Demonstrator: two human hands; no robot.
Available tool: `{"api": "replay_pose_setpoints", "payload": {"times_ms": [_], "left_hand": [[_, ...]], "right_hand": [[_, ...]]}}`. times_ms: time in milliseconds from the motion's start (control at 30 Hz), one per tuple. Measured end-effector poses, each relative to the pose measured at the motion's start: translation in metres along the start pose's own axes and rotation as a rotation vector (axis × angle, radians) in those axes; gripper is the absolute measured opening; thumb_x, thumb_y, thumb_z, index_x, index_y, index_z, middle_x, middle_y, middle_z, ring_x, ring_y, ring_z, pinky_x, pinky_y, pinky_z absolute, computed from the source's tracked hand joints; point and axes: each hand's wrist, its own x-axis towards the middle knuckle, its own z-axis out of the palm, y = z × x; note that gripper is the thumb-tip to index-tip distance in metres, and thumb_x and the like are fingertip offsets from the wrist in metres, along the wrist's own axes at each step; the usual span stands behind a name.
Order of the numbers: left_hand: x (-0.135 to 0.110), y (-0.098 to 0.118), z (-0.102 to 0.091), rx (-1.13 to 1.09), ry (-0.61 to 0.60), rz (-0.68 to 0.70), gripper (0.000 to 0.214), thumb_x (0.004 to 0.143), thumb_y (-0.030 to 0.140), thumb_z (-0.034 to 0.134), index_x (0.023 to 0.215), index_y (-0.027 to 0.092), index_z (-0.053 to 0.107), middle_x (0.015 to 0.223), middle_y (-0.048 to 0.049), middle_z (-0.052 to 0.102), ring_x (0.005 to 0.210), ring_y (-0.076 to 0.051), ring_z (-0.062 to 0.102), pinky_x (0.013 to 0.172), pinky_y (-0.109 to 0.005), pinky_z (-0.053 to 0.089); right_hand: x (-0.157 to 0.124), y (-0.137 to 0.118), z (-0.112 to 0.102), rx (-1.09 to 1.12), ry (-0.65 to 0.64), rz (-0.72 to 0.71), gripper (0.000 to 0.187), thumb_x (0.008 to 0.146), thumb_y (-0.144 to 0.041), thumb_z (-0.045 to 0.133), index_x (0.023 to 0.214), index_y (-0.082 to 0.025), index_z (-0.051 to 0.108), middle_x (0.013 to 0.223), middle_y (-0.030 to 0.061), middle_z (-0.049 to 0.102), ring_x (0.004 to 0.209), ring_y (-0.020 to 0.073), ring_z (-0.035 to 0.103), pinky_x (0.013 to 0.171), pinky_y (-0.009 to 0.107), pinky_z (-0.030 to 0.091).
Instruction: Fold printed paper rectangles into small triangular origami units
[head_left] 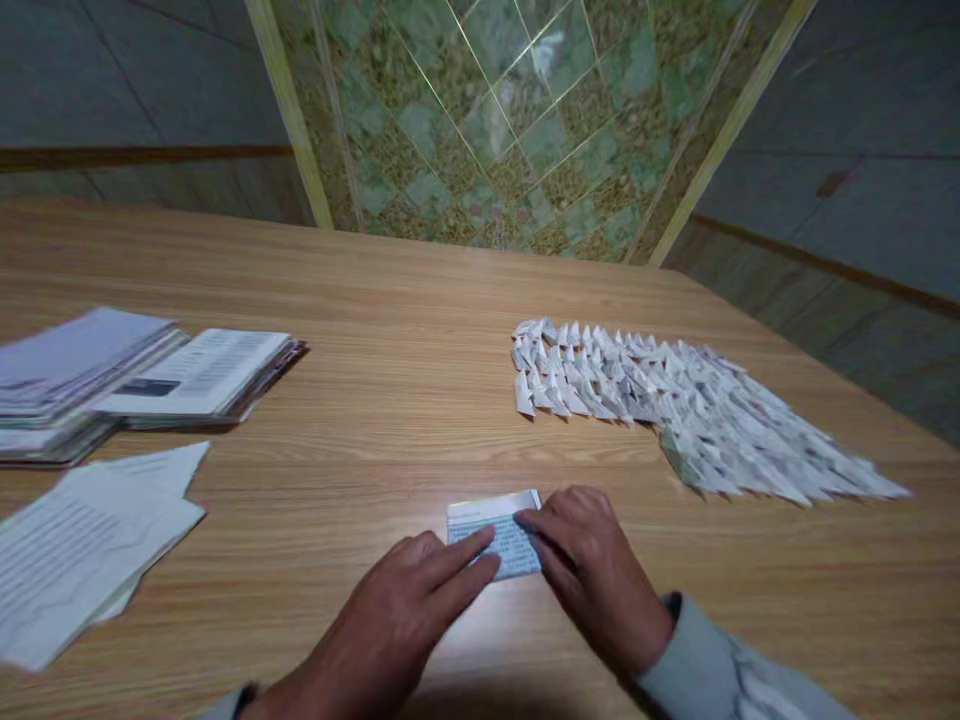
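A small folded sheet of printed paper [504, 535] lies on the wooden table in front of me, with bluish text and a pale strip along its top edge. My left hand [397, 610] comes from the lower left, its thumb and forefinger stretched out flat on the sheet's left part. On the other side, my right hand [596, 570] has its fingers closed on the right edge of the same paper, forefinger on top. What the right fingers do beneath the edge is hidden.
Rows of small folded paper pieces [600, 375] with pointed tips stand at the right, fanning into a denser group [757, 425]. At left are loose printed sheets [97, 530], a stack of papers [82, 350] and a smaller printed stack [202, 370]. A tiled wall [487, 120] rises behind the table [375, 400].
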Motion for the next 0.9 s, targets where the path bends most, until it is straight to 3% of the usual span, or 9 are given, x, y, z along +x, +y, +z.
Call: {"api": "replay_pose_setpoints", "payload": {"times_ms": [200, 500, 700, 900], "left_hand": [[-0.0012, 0.0055, -0.0021, 0.061, -0.072, -0.015, 0.040, 0.103, 0.011, 0.027, 0.127, 0.016, 0.058, 0.129, -0.0113, 0.067, 0.075, -0.020, 0.058, 0.063, -0.033, 0.048], [-0.0054, 0.0038, 0.0010, 0.129, -0.167, -0.020, 0.048, 0.088, 0.002, 0.052, 0.133, 0.019, 0.055, 0.136, -0.0102, 0.062, 0.079, -0.022, 0.055, 0.065, -0.036, 0.044], [-0.0068, 0.0070, -0.0015, 0.163, -0.276, -0.031, 0.065, 0.084, 0.003, 0.059, 0.141, 0.033, 0.047, 0.145, -0.0096, 0.053, 0.085, -0.025, 0.057, 0.070, -0.039, 0.043], [-0.0059, 0.0108, -0.0043, 0.170, -0.313, -0.062, 0.064, 0.085, 0.007, 0.064, 0.141, 0.033, 0.048, 0.145, -0.0088, 0.054, 0.088, -0.026, 0.057, 0.071, -0.040, 0.043]], "right_hand": [[0.0015, 0.0025, 0.0018, -0.029, 0.031, -0.012, 0.014, 0.091, -0.010, 0.061, 0.100, -0.019, 0.066, 0.082, 0.0043, 0.062, 0.081, 0.0216, 0.052, 0.077, 0.035, 0.037], [0.0000, -0.0012, 0.0014, -0.235, -0.010, 0.022, 0.024, 0.089, -0.015, 0.066, 0.112, -0.022, 0.065, 0.086, 0.0041, 0.061, 0.081, 0.0226, 0.052, 0.078, 0.037, 0.037], [0.0004, -0.0010, 0.0006, -0.393, -0.028, 0.067, 0.038, 0.085, -0.017, 0.070, 0.122, -0.020, 0.061, 0.088, 0.0052, 0.061, 0.082, 0.0238, 0.052, 0.081, 0.039, 0.036], [0.0002, 0.0032, -0.0062, -0.360, 0.034, 0.042, 0.027, 0.087, -0.013, 0.065, 0.114, -0.017, 0.064, 0.084, 0.0058, 0.061, 0.078, 0.0230, 0.050, 0.076, 0.037, 0.035]]}}
